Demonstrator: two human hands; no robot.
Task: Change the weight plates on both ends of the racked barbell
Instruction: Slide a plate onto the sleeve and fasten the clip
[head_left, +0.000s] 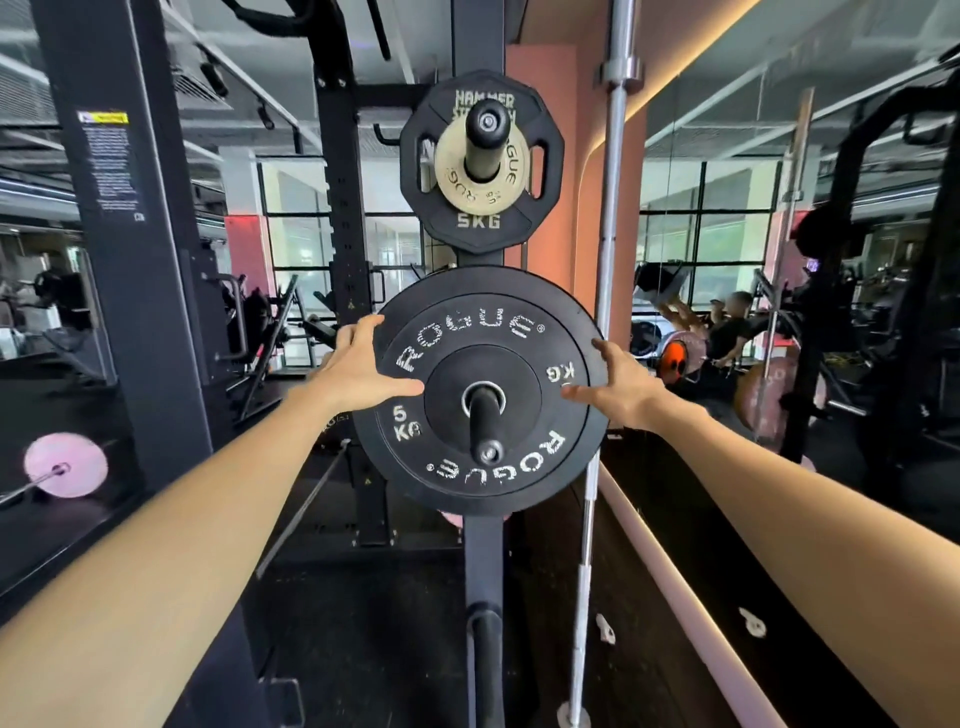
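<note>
A black 5 kg Rogue bumper plate (480, 462) hangs on a storage peg (485, 426) of the rack upright. My left hand (358, 364) grips its left edge, fingers curled behind the rim and thumb on the face. My right hand (613, 379) grips the right edge the same way. On the peg above sit a black 5 kg Hammer Strength plate (478, 223) and a small tan Rogue plate (480, 166) in front of it. The racked barbell's end with a pink plate (65, 465) shows at the far left.
A bare silver barbell (608, 312) stands upright just right of the plates. A lower empty peg (483, 623) juts from the upright. The black rack post (124, 249) rises at left. A mirror wall (779, 312) fills the right, showing a person seated.
</note>
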